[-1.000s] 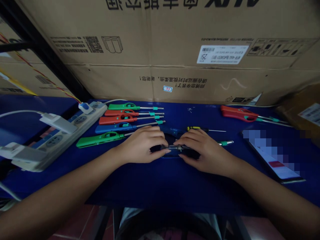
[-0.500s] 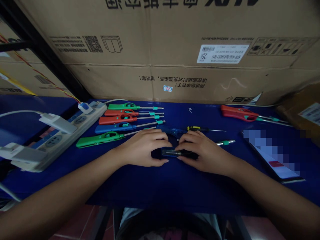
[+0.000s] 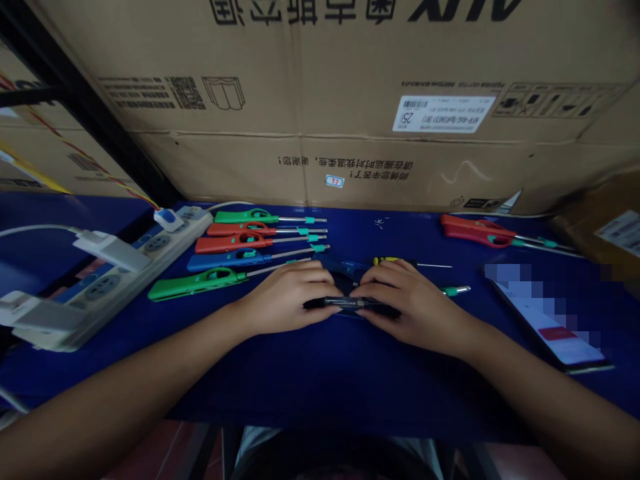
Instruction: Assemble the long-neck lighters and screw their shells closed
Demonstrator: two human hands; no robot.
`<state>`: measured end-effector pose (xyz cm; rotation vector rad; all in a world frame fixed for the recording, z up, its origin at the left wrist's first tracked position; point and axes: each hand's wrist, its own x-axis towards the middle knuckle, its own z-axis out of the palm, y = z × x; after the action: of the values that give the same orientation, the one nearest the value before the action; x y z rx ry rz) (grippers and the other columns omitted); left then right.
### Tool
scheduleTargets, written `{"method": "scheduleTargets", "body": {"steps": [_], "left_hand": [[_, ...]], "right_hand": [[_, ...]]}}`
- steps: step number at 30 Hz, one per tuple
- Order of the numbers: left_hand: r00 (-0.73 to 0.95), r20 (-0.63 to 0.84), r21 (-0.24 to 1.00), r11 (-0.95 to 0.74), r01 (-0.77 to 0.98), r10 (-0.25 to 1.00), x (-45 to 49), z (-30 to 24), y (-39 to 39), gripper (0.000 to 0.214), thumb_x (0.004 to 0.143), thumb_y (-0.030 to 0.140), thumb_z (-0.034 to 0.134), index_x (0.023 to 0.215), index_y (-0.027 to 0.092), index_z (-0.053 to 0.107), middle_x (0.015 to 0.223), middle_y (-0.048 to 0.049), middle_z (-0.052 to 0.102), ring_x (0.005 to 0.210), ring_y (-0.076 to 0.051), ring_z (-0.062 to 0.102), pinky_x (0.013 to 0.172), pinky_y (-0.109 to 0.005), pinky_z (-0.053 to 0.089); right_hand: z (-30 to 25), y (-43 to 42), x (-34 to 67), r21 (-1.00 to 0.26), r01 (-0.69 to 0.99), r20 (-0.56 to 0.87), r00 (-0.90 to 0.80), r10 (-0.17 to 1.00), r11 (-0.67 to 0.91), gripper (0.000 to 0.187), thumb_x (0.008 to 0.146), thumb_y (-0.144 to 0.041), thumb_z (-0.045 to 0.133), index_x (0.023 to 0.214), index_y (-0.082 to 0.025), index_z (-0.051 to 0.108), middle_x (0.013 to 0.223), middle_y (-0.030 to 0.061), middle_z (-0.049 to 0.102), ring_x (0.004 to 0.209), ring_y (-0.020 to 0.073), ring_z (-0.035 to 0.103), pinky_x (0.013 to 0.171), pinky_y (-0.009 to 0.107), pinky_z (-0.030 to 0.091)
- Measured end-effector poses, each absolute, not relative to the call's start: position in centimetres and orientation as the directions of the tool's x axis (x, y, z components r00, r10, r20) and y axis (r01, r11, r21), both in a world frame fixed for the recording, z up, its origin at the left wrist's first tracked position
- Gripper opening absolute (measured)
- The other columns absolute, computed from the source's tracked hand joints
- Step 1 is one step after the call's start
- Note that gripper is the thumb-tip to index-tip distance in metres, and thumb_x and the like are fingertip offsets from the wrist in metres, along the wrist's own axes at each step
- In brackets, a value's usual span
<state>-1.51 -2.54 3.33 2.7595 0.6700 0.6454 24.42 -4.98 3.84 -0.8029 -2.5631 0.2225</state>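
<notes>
Head view, dark piece, between thumbs and fingers

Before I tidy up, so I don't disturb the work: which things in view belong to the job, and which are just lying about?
Probably the job:
dark slim part, in left hand and right hand
dark blue piece behind it
screwdriver
row of long-necked lighters

Probably lying about:
phone
power strip
large carton
</notes>
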Motion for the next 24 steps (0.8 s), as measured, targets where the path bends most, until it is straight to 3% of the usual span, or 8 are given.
{"method": "scheduleTargets", "body": {"steps": [4, 7, 19, 24], "left_hand": [[0.763, 0.441, 0.263, -0.881, 0.393, 0.472, -1.48, 3.44, -2.60, 0.016, 0.097, 0.029, 0.062, 0.104, 0.021, 0.074, 0.090, -0.0026, 0.074, 0.083, -0.016, 0.062, 0.078, -0.031, 0.053], [0.754, 0.471, 0.225, -0.889, 0.399, 0.458, -1.41, 3.55, -2.72, 0.018, 0.099, 0.031, 0.060, 0.105, 0.021, 0.073, 0.089, -0.0030, 0.074, 0.082, -0.017, 0.063, 0.078, -0.032, 0.053], [0.786, 0.415, 0.243, -0.888, 0.390, 0.459, -1.46, 3.62, -2.65, 0.021, 0.100, 0.032, 0.057, 0.105, 0.018, 0.074, 0.092, -0.0041, 0.074, 0.086, -0.017, 0.063, 0.083, -0.032, 0.054], [0.784, 0.405, 0.263, -0.881, 0.393, 0.470, -1.45, 3.49, -2.61, 0.021, 0.100, 0.032, 0.058, 0.106, 0.019, 0.073, 0.090, -0.0036, 0.073, 0.086, -0.017, 0.063, 0.083, -0.033, 0.054]], "right_hand": [[4.08, -5.00, 24.32, -0.291, 0.530, 0.349, -0.716, 0.604, 0.797, 0.024, 0.093, -0.028, 0.066, 0.115, -0.021, 0.064, 0.107, 0.0070, 0.069, 0.098, 0.0223, 0.060, 0.091, 0.041, 0.042], [4.18, -4.90, 24.39, -0.289, 0.555, 0.330, -0.707, 0.626, 0.780, 0.016, 0.093, -0.021, 0.063, 0.109, -0.021, 0.065, 0.106, 0.0069, 0.069, 0.097, 0.0222, 0.060, 0.088, 0.040, 0.043], [4.40, -4.56, 25.04, -0.142, 0.553, 0.365, -0.742, 0.563, 0.821, 0.012, 0.097, -0.019, 0.056, 0.101, -0.019, 0.068, 0.099, 0.0071, 0.071, 0.092, 0.0214, 0.063, 0.085, 0.039, 0.042], [4.34, -4.76, 24.67, -0.218, 0.593, 0.313, -0.710, 0.631, 0.775, 0.010, 0.096, -0.017, 0.055, 0.093, -0.020, 0.064, 0.091, 0.0042, 0.069, 0.087, 0.0196, 0.061, 0.083, 0.037, 0.041]]}}
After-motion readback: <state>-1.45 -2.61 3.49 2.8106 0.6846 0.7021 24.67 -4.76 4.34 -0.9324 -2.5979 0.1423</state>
